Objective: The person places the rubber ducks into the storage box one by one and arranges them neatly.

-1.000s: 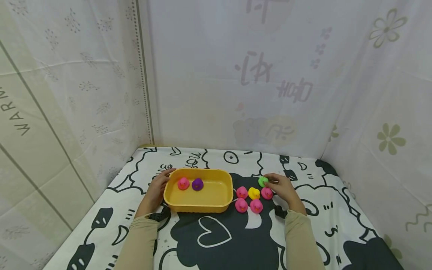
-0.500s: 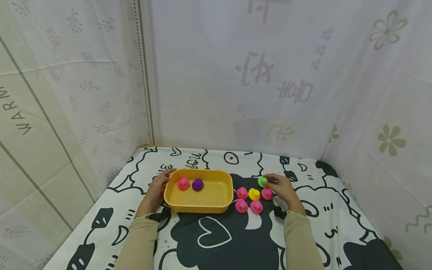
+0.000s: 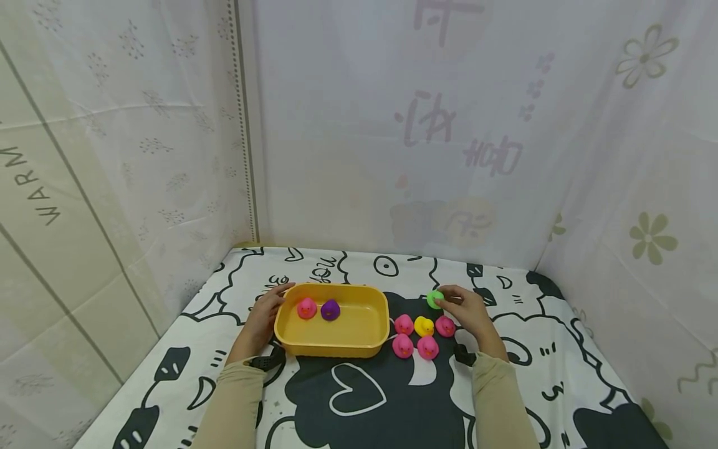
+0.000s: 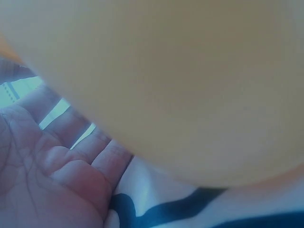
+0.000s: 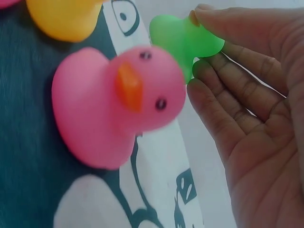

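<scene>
My right hand (image 3: 465, 310) pinches a green rubber duck (image 3: 434, 299) between thumb and fingers, at the back of the duck group. In the right wrist view the thumb lies on top of the green duck (image 5: 180, 38) and the fingertips on its other side. A pink rubber duck (image 5: 95, 104) stands close in front of that hand. My left hand (image 3: 262, 321) rests against the left end of a yellow plastic tub (image 3: 359, 318), its fingers extended along the outer wall. The left wrist view shows the palm and fingers (image 4: 76, 126) partly hidden by the tub wall.
Inside the tub sit a pink duck (image 3: 306, 308) and a purple duck (image 3: 330, 310). Right of it stand several pink ducks (image 3: 402, 346) and a yellow duck (image 3: 424, 326). A black-and-white patterned cloth (image 3: 359, 399) covers the table, with curtains (image 3: 359, 125) around it.
The green duck has shifted slightly left and away, still pinched in the right hand. The left hand keeps its place at the tub. The head view has tilted a little.
</scene>
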Motion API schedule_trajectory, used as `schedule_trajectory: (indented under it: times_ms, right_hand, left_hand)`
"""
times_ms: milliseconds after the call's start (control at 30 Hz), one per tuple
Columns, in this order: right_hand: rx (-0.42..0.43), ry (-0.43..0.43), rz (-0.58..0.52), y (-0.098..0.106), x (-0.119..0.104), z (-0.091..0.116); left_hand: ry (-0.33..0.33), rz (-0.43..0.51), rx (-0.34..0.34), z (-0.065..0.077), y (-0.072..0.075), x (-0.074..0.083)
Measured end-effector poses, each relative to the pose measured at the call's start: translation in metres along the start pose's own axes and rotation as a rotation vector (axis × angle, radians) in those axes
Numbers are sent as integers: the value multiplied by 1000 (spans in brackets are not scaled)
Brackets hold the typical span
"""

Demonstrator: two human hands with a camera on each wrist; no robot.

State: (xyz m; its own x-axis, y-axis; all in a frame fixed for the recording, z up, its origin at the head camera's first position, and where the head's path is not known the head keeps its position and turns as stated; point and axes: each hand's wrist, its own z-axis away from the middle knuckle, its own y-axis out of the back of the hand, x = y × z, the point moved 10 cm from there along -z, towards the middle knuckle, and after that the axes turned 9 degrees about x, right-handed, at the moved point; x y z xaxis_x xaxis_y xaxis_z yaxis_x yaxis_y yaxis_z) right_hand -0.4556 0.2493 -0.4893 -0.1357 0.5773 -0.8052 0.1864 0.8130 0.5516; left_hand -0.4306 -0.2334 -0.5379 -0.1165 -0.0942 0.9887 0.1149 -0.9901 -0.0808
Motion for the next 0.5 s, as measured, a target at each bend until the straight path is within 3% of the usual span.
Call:
schedule_trajectory:
  times_ms: [500]
  right_hand:
    - [-37, 126, -100, -29, -42, -3]
  left_hand:
    - [-11, 14, -20, 2, 0, 2]
